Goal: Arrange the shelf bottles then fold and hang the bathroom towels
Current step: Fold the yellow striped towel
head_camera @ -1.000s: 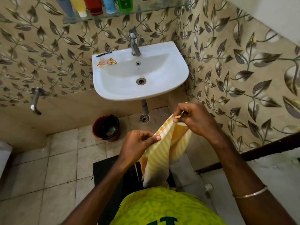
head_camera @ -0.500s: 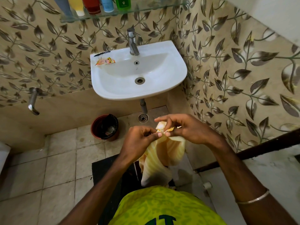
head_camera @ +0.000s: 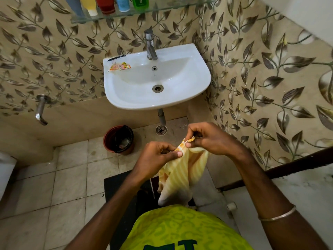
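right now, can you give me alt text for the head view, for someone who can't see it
Both hands, left and right, pinch the top edge of a yellow striped towel that hangs down in front of the person. Beyond them is a white sink, with bottles on a glass shelf above.

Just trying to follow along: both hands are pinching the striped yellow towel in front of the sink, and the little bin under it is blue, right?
Not quite. The head view shows the bin is reddish-brown, not blue. Both the left hand and right hand do pinch the striped yellow towel in front of the sink.
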### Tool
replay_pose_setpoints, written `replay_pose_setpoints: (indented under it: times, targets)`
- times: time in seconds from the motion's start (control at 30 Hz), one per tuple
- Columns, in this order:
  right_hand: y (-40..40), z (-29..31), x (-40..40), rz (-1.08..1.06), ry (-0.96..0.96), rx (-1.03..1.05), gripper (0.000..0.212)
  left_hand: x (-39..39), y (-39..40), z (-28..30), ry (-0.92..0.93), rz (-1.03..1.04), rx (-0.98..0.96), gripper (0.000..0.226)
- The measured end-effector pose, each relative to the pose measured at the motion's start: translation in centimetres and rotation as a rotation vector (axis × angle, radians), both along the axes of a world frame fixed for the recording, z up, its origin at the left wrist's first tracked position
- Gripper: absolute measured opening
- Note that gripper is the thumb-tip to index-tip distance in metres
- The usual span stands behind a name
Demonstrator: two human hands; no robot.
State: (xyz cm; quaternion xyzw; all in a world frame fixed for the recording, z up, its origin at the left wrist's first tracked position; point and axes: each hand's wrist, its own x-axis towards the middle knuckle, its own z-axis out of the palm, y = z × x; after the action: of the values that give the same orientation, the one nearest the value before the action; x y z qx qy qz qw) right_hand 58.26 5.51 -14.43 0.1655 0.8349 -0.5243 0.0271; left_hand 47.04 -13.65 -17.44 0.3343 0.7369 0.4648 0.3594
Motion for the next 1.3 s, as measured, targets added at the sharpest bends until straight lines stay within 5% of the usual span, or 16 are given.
replay_pose_setpoints:
  times: [0.43, 0.73, 1.3]
  targets:
    - [2.5, -0.2, 0.5, -0.214, 0.017, 0.128, 0.016, 0.0, 1.0, 0.1, -0.005, 0.051, 0.02, 0.013]
    - [-0.2, -1.3, 0.9, 0.093, 0.046, -0.198, 0.007, -0.5, 1.4, 0.3, 0.089, -0.02, 0.027, 0.012]
    - [0.7, -0.2, 0.0, -0.125, 0.003, 0.105, 0.022, -0.7, -0.2, -0.3, -0.038, 0.02, -0.037, 0.014]
